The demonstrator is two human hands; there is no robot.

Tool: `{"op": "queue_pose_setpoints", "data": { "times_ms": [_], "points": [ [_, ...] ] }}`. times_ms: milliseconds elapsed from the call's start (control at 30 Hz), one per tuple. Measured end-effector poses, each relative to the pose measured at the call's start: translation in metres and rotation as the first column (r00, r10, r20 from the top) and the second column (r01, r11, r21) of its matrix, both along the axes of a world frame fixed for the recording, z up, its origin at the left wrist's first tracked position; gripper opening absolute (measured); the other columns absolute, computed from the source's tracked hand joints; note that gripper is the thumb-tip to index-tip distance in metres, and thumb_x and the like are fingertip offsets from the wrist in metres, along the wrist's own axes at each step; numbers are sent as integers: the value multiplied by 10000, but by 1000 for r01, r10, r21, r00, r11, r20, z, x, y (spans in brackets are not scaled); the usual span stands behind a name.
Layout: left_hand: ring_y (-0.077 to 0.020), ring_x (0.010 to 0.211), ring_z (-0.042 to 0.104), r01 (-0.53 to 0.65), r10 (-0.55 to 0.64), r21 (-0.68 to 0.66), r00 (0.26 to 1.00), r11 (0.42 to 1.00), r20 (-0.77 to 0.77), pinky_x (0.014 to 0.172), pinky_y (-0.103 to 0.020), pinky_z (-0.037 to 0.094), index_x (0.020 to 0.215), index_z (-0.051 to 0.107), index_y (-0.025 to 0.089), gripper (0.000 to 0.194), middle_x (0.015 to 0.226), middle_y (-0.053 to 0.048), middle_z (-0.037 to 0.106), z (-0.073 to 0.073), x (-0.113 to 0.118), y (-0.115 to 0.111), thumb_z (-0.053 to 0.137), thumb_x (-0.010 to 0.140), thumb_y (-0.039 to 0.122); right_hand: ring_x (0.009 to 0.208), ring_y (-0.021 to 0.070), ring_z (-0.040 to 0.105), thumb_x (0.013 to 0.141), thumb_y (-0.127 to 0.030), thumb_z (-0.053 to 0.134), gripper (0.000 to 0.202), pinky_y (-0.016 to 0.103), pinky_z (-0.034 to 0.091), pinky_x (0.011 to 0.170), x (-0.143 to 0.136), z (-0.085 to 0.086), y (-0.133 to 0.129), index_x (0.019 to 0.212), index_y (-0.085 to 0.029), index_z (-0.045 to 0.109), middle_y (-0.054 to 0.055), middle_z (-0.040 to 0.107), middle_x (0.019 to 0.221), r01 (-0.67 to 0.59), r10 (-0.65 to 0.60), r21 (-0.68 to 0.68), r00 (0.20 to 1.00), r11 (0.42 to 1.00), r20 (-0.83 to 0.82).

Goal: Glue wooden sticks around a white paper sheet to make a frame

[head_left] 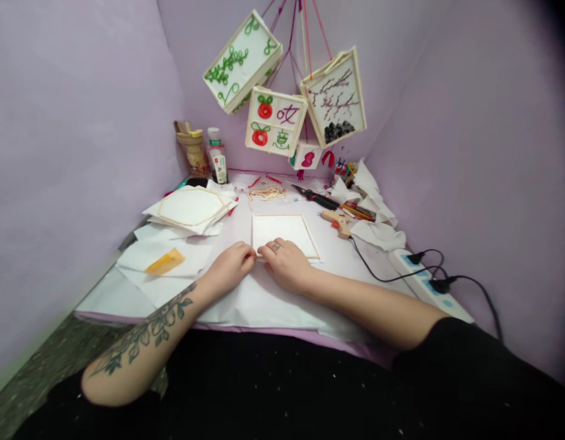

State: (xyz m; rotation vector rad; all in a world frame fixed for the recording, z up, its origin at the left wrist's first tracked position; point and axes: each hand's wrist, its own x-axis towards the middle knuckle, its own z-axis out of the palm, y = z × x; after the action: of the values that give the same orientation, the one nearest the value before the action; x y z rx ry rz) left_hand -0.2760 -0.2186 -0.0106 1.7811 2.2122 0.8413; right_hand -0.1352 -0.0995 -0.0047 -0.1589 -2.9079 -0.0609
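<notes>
One framed panel sits at two o'clock from the curled left hand, bent-fingered right hand overlapping it, grips unclear.

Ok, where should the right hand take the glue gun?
By the handle, probably, coming from the near side: the glue gun lies flat with its nozzle pointing left, and the handle juts toward the person. Mind the cord at the handle's end.
</notes>
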Motion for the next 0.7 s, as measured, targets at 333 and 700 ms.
{"op": "queue_pose_setpoints", "data": {
  "times_ms": [333,700],
  "points": [
    [-213,991,547,67,-60,89,996,994,-70,898,-362,446,1079,544,167,323,1072,-74,573,-2,-3,-6,617,780,267,970,250,537,915,-219,468,262,335,365,794,-10,3,6,1160,-160,539,107,652,1025,84,-75,-98,993,992,95],
    [-262,950,573,53,-99,-120,898,991,-429,825,-384,459,1044,589,129,223,984,-112,647,0,6,6,520,865,242,833,204,590,847,-218,514,319,285,369,714,-13,-1,17,1163,-173,516,75,668,924,148,-129,-240,987,959,95]
  ]
}}
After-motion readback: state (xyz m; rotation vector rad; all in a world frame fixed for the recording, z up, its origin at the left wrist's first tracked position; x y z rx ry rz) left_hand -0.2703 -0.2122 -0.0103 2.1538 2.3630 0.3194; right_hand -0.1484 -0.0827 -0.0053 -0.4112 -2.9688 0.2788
